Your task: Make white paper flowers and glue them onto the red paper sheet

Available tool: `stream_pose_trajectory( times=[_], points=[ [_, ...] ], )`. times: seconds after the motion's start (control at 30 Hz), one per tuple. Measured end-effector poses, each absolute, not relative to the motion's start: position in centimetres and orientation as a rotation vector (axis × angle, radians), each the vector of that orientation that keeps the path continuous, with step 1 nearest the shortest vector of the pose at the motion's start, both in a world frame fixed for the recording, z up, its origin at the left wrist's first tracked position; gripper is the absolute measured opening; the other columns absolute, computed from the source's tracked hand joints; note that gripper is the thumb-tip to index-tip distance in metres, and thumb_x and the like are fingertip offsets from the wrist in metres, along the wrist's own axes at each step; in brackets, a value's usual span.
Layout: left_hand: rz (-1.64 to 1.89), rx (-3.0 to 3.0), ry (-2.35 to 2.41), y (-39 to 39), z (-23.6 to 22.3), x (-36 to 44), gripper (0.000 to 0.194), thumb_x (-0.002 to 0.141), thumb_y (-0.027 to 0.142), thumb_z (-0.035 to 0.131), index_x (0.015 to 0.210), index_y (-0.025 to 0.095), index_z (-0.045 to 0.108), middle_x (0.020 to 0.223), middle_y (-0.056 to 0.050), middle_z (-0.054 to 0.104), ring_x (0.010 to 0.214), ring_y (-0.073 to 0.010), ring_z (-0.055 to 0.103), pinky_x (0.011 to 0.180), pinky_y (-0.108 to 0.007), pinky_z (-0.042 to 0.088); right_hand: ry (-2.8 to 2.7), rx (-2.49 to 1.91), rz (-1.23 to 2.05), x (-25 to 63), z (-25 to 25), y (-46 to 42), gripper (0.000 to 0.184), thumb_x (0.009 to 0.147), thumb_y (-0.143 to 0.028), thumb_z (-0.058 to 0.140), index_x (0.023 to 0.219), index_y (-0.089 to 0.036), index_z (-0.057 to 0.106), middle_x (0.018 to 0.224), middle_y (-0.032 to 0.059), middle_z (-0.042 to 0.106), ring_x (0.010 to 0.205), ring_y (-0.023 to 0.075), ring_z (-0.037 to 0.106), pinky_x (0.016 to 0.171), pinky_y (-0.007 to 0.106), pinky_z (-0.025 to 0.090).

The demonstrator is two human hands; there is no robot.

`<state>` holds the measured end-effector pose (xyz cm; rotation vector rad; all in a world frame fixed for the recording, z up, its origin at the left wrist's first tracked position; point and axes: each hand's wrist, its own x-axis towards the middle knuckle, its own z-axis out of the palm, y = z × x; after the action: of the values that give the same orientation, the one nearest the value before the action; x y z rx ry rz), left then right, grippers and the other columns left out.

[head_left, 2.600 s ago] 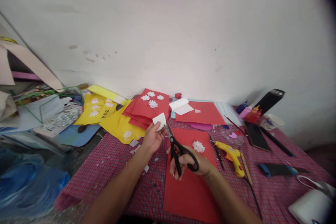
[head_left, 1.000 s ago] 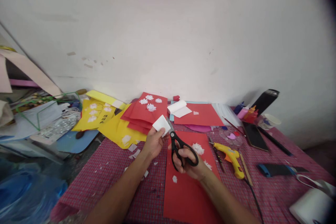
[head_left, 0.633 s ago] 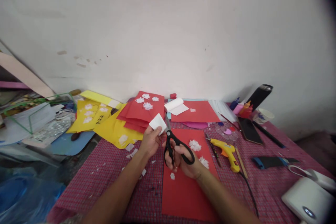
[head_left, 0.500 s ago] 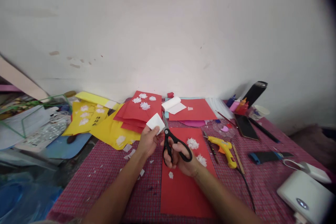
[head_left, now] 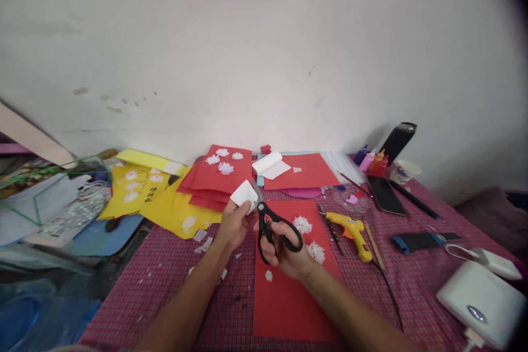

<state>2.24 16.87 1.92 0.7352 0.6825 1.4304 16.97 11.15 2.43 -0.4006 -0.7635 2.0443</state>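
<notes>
My left hand [head_left: 236, 224] pinches a small white paper piece [head_left: 242, 194] between thumb and fingers. In my right hand [head_left: 286, 247] is a pair of black-handled scissors [head_left: 275, 220], fingers through the loops. The blades point away from me and lie against the right edge of the white paper; whether they bite into it I cannot tell. Beneath my right hand lies a red paper sheet [head_left: 295, 308] with two fluffy white paper flowers, one of them a flower [head_left: 302, 225] near its top. A small white scrap [head_left: 269, 275] rests on the same sheet.
Red sheets with white flowers [head_left: 225, 168] and yellow sheets [head_left: 177, 209] lie at the back left. Behind my hands is a white paper roll [head_left: 267, 163]. To the right are a yellow glue gun [head_left: 350, 229], a phone [head_left: 386, 196], a black bottle [head_left: 396, 142] and a white box [head_left: 480, 300].
The view has shifted slightly. Both hands stay nearly in place, and the scissors' handles have turned a little while the blades remain at the paper's edge.
</notes>
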Motion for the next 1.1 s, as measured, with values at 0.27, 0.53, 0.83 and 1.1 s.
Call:
stream_pose_trajectory(
  times=[0.27, 0.53, 0.83, 1.1],
  points=[
    [1.449, 0.745, 0.672, 16.9, 2.1, 2.1, 0.048, 0.077, 0.025, 0.079, 0.120, 0.021, 0.060, 0.093, -0.002, 0.072, 0.071, -0.0125, 0.066, 0.067, -0.025, 0.054, -0.846, -0.436, 1.995, 17.0, 2.0, 11.0, 0.034, 0.090, -0.045, 0.057, 0.104, -0.014, 0.062, 0.052, -0.0055, 0.051, 0.036, 0.0080, 0.042, 0.040, 0.020, 0.030],
    [1.410, 0.797, 0.689, 16.7, 2.2, 2.3, 0.040, 0.075, 0.030, 0.079, 0.109, 0.017, 0.062, 0.084, -0.004, 0.070, 0.062, -0.0118, 0.062, 0.054, -0.021, 0.047, -0.845, -0.358, 2.073, 17.3, 2.0, 11.4, 0.041, 0.090, -0.050, 0.053, 0.112, -0.015, 0.059, 0.062, 0.0021, 0.064, 0.047, 0.0141, 0.057, 0.043, 0.021, 0.036],
    [1.412, 0.840, 0.690, 16.5, 2.4, 2.4, 0.053, 0.074, 0.031, 0.080, 0.122, 0.019, 0.060, 0.094, -0.006, 0.073, 0.069, -0.0152, 0.066, 0.059, -0.025, 0.051, -0.836, -0.270, 2.188, 17.9, 1.9, 11.8, 0.047, 0.091, -0.053, 0.049, 0.117, -0.016, 0.059, 0.066, 0.0033, 0.065, 0.048, 0.0157, 0.059, 0.041, 0.021, 0.039],
    [1.369, 0.829, 0.661, 16.6, 2.4, 2.2, 0.052, 0.073, 0.031, 0.081, 0.120, 0.019, 0.063, 0.092, -0.005, 0.073, 0.070, -0.0152, 0.065, 0.064, -0.027, 0.053, -0.841, -0.353, 2.108, 17.9, 1.8, 12.0, 0.041, 0.090, -0.051, 0.053, 0.107, -0.015, 0.063, 0.057, -0.0005, 0.059, 0.043, 0.0128, 0.053, 0.043, 0.022, 0.037]
  ],
)
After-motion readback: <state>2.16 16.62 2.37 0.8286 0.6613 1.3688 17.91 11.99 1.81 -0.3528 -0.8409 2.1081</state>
